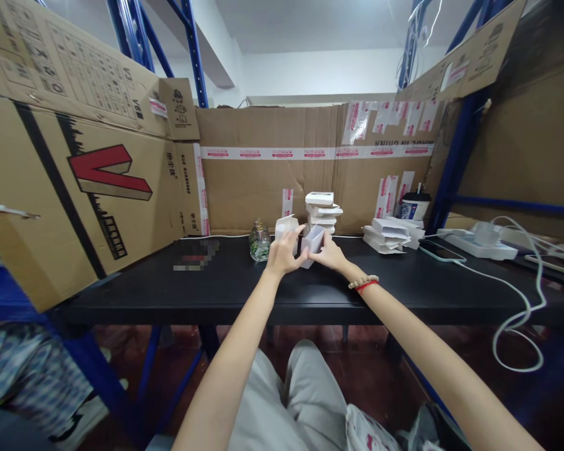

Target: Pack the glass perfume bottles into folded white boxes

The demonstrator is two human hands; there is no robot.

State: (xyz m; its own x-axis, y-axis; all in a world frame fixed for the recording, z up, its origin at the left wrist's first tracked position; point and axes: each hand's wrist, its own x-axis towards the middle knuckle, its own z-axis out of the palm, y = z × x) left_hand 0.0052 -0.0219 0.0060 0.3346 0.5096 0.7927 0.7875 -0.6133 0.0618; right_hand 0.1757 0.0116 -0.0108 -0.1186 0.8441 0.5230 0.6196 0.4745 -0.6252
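Both my hands meet over the middle of the black table. My right hand grips a small open white carton, tilted on its side. My left hand has its fingers curled on the carton's left end, with another small white box just behind it. A small glass bottle with a greenish pattern stands upright just left of my left hand. Behind the carton rises a stack of flat white boxes.
Cardboard walls close off the table's back and left. At the right lie a pile of flattened white boxes, a paper cup, a phone, a power strip and a looping white cable. Blue shelf posts flank the table.
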